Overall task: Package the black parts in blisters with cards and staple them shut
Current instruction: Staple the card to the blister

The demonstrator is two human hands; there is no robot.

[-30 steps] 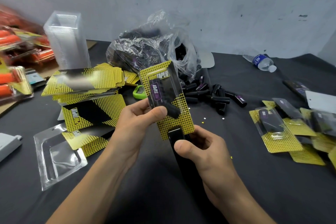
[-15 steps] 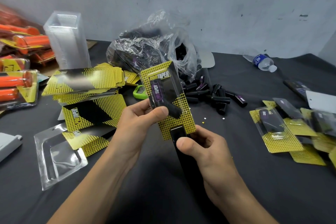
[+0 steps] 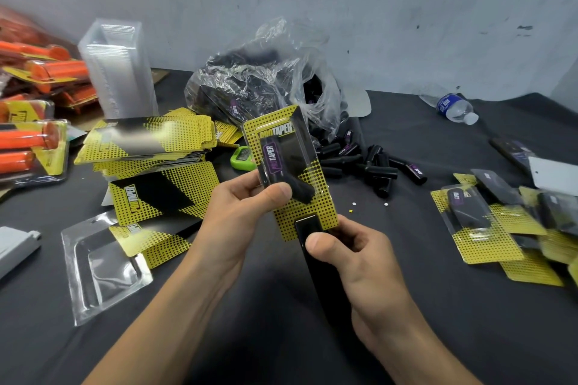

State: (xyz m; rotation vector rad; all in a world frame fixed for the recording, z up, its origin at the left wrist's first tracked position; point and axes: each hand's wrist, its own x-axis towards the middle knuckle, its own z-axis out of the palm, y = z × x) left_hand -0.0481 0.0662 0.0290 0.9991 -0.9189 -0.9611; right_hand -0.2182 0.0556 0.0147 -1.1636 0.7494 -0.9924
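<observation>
In the head view we see the left hand [image 3: 237, 216] holding a filled blister pack [image 3: 291, 147] upright above the dark tabletop [image 3: 469, 331]. Its thumb presses on the front of the clear shell and its fingers are curled behind the yellow dotted card. A black part [image 3: 283, 178] with a purple label sits inside the shell.

The right hand [image 3: 356, 262] is wrapped around a black stapler [image 3: 309, 225], thumb on top. The stapler's nose meets the bottom edge of the card. We cannot tell whether it is pressed down.

Behind the pack lies a clear plastic bag [image 3: 259, 81] of black parts, with loose black parts [image 3: 372, 166] spilled just beside it. To the left we find a stack of yellow cards [image 3: 147, 141], an empty blister [image 3: 103, 266] lying flat, and a tall stack of clear blisters [image 3: 119, 66]. Finished packs [image 3: 478, 228] lie heaped at the right. A water bottle [image 3: 453, 108] lies on its side near the wall.
</observation>
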